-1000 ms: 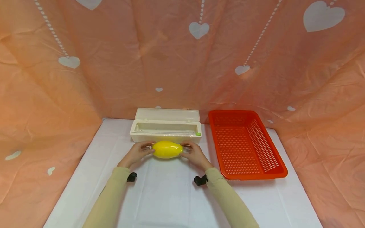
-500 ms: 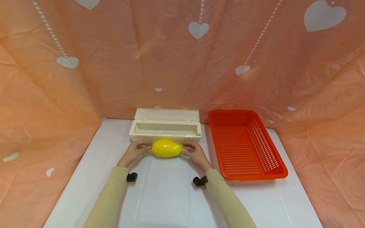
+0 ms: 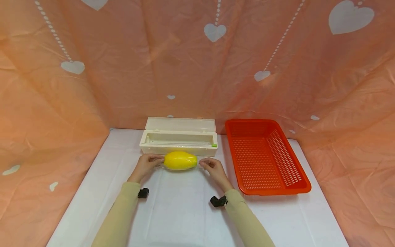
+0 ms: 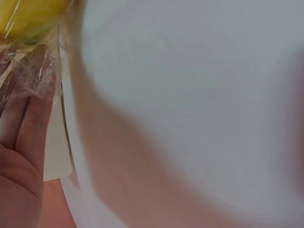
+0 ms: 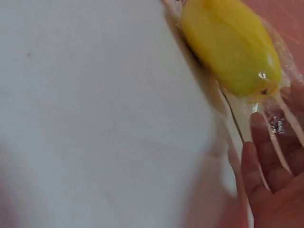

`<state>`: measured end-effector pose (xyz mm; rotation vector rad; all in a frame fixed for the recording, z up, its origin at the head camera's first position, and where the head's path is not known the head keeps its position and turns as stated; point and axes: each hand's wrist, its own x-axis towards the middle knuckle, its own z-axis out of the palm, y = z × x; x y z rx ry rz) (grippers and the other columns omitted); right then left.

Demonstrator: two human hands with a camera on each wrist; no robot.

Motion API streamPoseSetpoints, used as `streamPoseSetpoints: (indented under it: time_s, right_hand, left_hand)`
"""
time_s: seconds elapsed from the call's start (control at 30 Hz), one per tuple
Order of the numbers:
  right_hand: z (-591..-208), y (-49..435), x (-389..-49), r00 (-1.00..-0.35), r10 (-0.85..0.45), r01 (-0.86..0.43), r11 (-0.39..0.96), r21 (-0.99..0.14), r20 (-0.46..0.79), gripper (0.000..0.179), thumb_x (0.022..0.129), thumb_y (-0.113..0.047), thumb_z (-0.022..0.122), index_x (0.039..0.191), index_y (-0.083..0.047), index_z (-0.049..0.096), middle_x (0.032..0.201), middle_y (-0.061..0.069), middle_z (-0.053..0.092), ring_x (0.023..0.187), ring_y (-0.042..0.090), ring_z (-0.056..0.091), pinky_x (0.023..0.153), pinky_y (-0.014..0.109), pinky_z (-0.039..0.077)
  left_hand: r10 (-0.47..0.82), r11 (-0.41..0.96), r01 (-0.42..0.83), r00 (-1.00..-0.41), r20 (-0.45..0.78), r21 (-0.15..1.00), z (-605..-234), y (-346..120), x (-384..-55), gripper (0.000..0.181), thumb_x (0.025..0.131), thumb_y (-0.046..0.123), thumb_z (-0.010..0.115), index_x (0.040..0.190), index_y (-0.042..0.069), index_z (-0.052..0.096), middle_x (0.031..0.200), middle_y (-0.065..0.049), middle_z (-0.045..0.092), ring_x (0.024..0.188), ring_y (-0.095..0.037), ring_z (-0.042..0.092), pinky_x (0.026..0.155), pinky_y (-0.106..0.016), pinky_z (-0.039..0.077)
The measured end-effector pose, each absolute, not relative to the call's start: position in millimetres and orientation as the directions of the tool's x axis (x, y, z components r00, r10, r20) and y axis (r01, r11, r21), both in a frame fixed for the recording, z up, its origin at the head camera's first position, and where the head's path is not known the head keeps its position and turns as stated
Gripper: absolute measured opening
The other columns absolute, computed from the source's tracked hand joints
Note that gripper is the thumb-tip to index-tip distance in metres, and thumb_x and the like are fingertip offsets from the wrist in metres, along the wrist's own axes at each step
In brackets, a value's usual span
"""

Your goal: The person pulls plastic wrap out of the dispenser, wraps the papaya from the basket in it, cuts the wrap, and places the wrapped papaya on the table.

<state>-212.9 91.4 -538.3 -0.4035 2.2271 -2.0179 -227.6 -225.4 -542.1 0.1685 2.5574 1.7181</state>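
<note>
A yellow mango (image 3: pixel 180 160) with a greenish right end lies wrapped in clear plastic film on the table, in front of the white box. My left hand (image 3: pixel 148 166) is at its left end. In the left wrist view, crumpled cling film (image 4: pixel 35 78) lies over its straight fingers (image 4: pixel 34 126); the thumb is hidden there. To the right of the mango, my right hand (image 3: pixel 215 171) is just off the fruit. The right wrist view shows its fingers (image 5: pixel 273 164) loosely extended beside the gathered film end.
Behind the mango stands a long white cling film dispenser (image 3: pixel 179 150), its lid (image 3: pixel 180 124) raised and a green slider (image 3: pixel 214 145) at its right. A red perforated basket (image 3: pixel 262 190) stands at right on the white-covered table (image 3: pixel 179 216). A pink-orange curtain hangs behind.
The right hand has drawn back slightly to the right, away from the mango's end. The mango has turned a little and sits marginally further left. The left hand stays near its left end.
</note>
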Motion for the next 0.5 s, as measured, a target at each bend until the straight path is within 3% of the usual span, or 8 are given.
streamPoseSetpoints:
  time_s: [0.27, 0.5]
  right_hand:
    - [-532, 93, -212, -0.953, -0.300, -0.060, 0.055, -0.997, 0.041, 0.025, 0.096, -0.001, 0.052, 0.111, 0.019, 0.058, 0.110, 0.032, 0.061, 0.102, 0.043, 0.058, 0.086, 0.044, 0.052]
    - [-536, 96, -212, -0.973, -0.212, -0.109, 0.074, -0.991, 0.091, 0.018, 0.093, 0.003, 0.058, 0.102, 0.017, 0.061, 0.098, 0.031, 0.064, 0.091, 0.047, 0.060, 0.076, 0.039, 0.055]
  left_hand:
    - [0.109, 0.428, 0.071, -0.994, 0.026, 0.901, -544, -231, -219, 0.025, 0.083, 0.014, 0.076, 0.104, 0.002, 0.073, 0.102, -0.011, 0.071, 0.084, -0.017, 0.066, 0.070, -0.023, 0.054]
    - [0.124, 0.338, 0.060, -0.992, 0.019, 0.939, -542, -241, -210, 0.031, 0.080, 0.010, 0.078, 0.108, -0.001, 0.071, 0.105, -0.013, 0.070, 0.096, -0.019, 0.067, 0.078, -0.025, 0.055]
